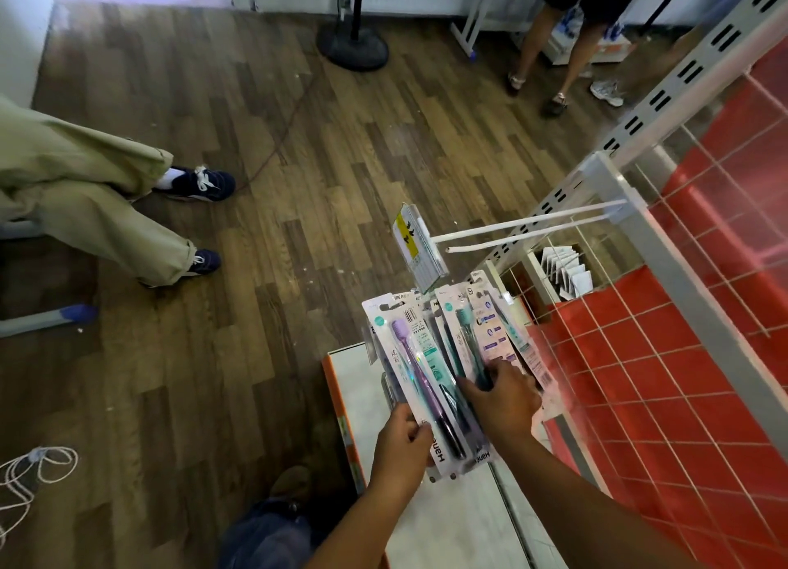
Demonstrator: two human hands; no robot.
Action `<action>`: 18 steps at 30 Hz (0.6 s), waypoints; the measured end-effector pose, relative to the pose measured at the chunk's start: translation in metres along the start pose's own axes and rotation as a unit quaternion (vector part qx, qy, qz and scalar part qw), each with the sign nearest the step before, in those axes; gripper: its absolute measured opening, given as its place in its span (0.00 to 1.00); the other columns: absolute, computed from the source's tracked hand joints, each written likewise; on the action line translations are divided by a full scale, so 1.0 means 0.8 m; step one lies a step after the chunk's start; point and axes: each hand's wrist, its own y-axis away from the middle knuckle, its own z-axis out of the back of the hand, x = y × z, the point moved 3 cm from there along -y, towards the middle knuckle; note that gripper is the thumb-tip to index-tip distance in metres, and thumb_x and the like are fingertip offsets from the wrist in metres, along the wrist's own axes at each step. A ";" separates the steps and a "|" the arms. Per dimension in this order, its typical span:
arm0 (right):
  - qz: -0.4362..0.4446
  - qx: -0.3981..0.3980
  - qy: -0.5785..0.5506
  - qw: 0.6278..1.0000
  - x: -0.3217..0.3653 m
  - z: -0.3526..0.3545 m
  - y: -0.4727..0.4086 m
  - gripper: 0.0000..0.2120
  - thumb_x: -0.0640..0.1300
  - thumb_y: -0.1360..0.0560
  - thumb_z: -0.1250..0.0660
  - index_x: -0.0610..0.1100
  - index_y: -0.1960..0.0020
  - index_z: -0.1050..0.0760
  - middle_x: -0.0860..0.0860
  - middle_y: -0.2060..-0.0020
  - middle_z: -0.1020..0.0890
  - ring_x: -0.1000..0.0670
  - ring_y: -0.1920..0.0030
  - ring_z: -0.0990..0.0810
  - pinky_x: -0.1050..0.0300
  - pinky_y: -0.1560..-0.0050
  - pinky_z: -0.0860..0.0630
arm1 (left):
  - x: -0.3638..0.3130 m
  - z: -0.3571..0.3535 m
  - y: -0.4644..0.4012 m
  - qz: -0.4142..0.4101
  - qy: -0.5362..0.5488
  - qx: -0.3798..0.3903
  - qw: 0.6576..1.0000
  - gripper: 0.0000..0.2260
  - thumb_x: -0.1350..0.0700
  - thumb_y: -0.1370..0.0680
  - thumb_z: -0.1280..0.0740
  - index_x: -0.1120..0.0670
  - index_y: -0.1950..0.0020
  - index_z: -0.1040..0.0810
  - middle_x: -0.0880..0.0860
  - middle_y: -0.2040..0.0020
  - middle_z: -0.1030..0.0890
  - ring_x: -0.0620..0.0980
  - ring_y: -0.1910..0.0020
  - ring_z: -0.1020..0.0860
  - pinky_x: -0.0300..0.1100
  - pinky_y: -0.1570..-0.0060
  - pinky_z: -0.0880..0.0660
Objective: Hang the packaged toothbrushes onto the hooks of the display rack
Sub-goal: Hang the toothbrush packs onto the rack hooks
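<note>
I hold a fanned stack of packaged toothbrushes (430,368) in front of me, below the rack's hook. My left hand (401,445) grips the bottom of the stack, where a purple toothbrush pack lies on top. My right hand (503,402) rests on the packs at the right, fingers curled over a teal toothbrush pack (462,334). A white double-wire hook (528,227) sticks out from the display rack's white wire grid (639,355), with a yellow and white price tag holder (415,244) at its tip. The hook's wires are bare.
The rack has a red back panel (703,376) and a slotted white upright (665,95). A white shelf base with an orange edge (345,402) lies under my hands. A seated person's legs (106,210) are at left, another person stands at the back right, and a fan base (354,46) sits on the wood floor.
</note>
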 end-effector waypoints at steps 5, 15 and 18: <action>-0.020 0.013 -0.053 0.998 -0.003 0.009 0.008 0.21 0.57 0.32 0.28 0.48 0.47 0.31 0.49 0.49 0.27 0.47 0.47 0.28 0.47 0.40 0.33 | -0.008 0.004 0.006 0.009 0.029 0.006 1.000 0.12 0.66 0.21 0.41 0.50 0.45 0.29 0.54 0.54 0.20 0.53 0.55 0.20 0.49 0.55 0.22; -0.027 0.006 -0.166 0.986 0.000 0.030 0.029 0.31 0.49 0.32 0.26 0.45 0.35 0.36 0.45 0.39 0.33 0.45 0.42 0.26 0.50 0.44 0.24 | -0.030 0.002 0.022 0.041 0.064 0.025 0.997 0.18 0.72 0.26 0.37 0.51 0.47 0.31 0.51 0.57 0.23 0.47 0.58 0.24 0.41 0.60 0.24; -0.043 0.004 -0.154 0.987 0.002 0.033 0.036 0.34 0.50 0.31 0.27 0.44 0.30 0.38 0.45 0.35 0.36 0.45 0.38 0.29 0.51 0.41 0.27 | -0.033 0.004 0.025 0.051 0.057 0.028 0.997 0.18 0.73 0.26 0.38 0.51 0.47 0.32 0.50 0.57 0.24 0.46 0.58 0.25 0.47 0.54 0.24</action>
